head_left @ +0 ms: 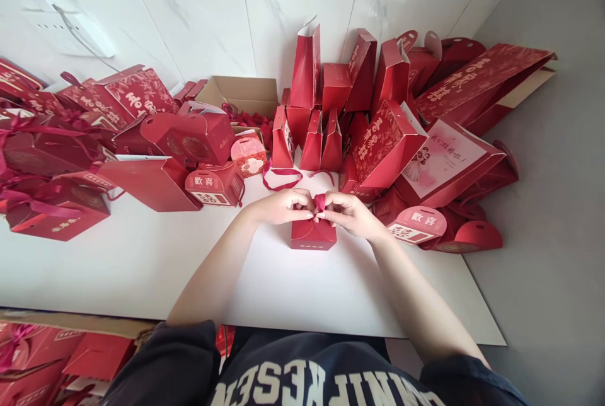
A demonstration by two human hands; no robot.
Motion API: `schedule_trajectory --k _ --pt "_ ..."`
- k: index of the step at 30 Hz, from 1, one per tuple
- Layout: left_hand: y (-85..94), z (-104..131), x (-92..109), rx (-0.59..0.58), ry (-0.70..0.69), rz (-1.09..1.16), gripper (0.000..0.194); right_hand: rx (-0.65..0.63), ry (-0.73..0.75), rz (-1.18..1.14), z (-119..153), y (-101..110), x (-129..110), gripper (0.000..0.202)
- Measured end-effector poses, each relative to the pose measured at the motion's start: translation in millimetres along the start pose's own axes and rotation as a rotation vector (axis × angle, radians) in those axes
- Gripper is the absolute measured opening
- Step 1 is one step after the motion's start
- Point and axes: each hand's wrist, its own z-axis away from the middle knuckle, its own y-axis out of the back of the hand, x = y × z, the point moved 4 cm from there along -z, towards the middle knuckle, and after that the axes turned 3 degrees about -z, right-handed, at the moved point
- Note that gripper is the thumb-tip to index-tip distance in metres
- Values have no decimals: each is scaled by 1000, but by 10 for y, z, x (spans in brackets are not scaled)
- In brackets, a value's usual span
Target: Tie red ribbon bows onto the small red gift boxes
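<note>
A small red box (313,237) with faint lettering on its front sits on the white table in front of me. Above its top, my left hand (290,205) and my right hand (346,212) meet with pinched fingers. A dark red ribbon (320,202) is bunched between them, with both hands closed on it. Loose ribbon (282,187) curls on the table just behind my left hand. My fingers hide part of the box's top.
Red gift boxes and bags crowd the back and both sides of the table (198,267). An open cardboard box (250,89) with ribbons stands at the back. More red boxes (47,349) lie below the front edge, at the left.
</note>
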Motion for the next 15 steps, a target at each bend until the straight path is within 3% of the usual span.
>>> schedule_trajectory --k 7,12,15 --pt "-52 -13 33 61 -20 -43 17 45 -18 -20 -9 -3 48 23" --pt "-92 -13 10 130 -59 -1 19 131 -32 -222 -24 18 142 39" --pt "-100 -10 -20 164 -53 11 21 167 -22 -264 -20 25 179 39"
